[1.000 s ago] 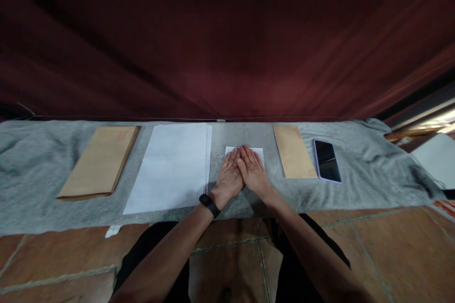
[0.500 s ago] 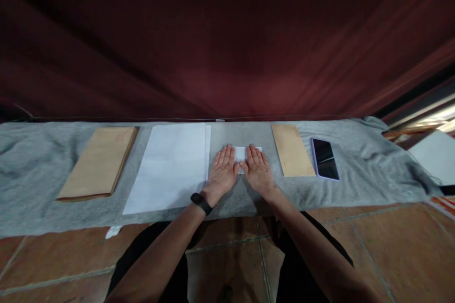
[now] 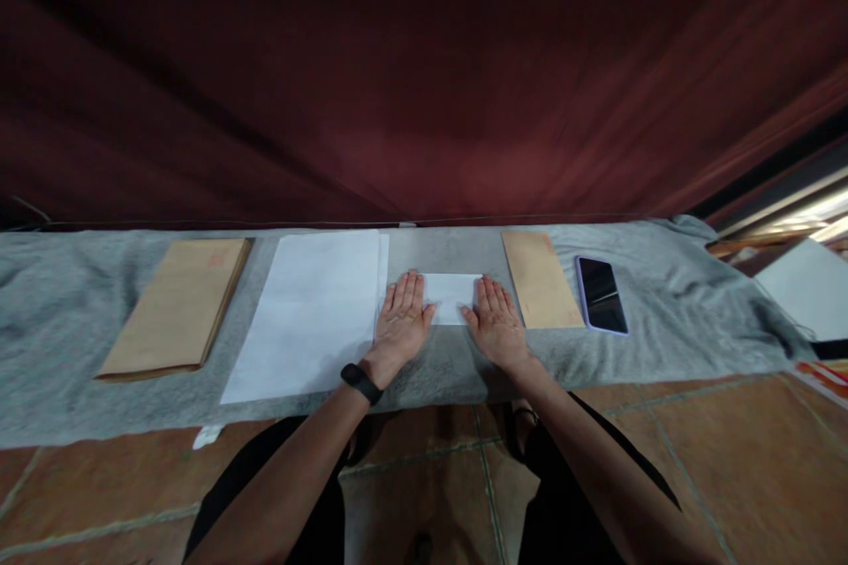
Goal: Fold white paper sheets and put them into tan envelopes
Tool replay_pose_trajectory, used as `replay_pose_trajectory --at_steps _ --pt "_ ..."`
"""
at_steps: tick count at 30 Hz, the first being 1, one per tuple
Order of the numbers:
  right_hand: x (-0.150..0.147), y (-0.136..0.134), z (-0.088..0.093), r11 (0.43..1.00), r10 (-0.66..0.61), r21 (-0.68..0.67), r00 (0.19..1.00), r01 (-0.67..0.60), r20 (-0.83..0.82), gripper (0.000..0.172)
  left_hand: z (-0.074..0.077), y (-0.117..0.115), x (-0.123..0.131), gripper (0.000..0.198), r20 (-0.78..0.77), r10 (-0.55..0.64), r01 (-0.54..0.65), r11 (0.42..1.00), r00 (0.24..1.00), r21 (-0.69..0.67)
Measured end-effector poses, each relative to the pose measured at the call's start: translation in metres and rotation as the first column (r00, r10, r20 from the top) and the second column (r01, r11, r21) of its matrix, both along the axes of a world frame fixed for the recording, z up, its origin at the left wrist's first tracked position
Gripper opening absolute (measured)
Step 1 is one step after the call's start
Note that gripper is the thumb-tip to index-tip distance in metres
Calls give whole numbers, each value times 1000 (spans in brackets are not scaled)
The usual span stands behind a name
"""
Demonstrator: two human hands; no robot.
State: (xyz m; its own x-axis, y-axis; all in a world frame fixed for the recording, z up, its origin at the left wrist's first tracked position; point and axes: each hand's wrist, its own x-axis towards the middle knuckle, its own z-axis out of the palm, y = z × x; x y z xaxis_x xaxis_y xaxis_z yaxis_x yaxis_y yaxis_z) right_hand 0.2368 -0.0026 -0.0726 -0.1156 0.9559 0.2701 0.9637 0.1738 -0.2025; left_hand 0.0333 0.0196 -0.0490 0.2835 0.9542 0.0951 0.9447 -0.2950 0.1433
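Our small white paper (image 3: 451, 298) lies flat on the grey cloth (image 3: 450, 364); our left hand (image 3: 401, 327) and right hand (image 3: 498, 328) rest over its ends, fingers (image 3: 409, 290) laid straight, unclenched; beyond hangs a dark red curtain (image 3: 424, 88); nearer us we see brown floor tiles (image 3: 99, 477).

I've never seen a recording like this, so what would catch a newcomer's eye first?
Probably the left hand and right hand, laid flat at opposite ends of a small white paper on the grey cloth. Beyond them, dark red fabric fills the upper view. To the right, a phone with a purple edge lies beside a brown envelope.
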Motion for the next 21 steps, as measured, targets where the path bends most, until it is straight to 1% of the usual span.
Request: replay_pose_trajectory --at_steps 4,7,9,11,13,15,18,21 --pt "6 -4 -1 1000 -21 6 1000 21 -21 69 -1 0 -1 63 -3 15 -15 1000 1000 5" --pt "6 -6 6 999 -38 20 998 39 -41 66 -1 -1 0 63 -2 25 -25 1000 1000 8" --pt "0 -7 13 1000 14 28 998 -12 -53 64 0 -1 1 63 4 30 -30 999 1000 17" --pt "-9 -9 19 994 113 14 992 -113 -53 62 2 -2 2 61 10 22 -22 999 1000 36" --pt "-19 -12 21 981 191 -11 980 -191 -49 60 5 -4 3 58 16 -21 20 998 1000 55" --pt "-28 -14 20 975 219 -25 975 -220 -47 59 6 -5 4 56 24 -88 86 995 996 59" --pt "-33 -15 14 975 219 -24 975 -220 -37 59 5 -8 5 55 39 -157 156 987 987 38" --pt "-28 -15 10 980 199 -18 980 -199 -24 62 2 -10 4 55 37 -168 167 985 985 30"
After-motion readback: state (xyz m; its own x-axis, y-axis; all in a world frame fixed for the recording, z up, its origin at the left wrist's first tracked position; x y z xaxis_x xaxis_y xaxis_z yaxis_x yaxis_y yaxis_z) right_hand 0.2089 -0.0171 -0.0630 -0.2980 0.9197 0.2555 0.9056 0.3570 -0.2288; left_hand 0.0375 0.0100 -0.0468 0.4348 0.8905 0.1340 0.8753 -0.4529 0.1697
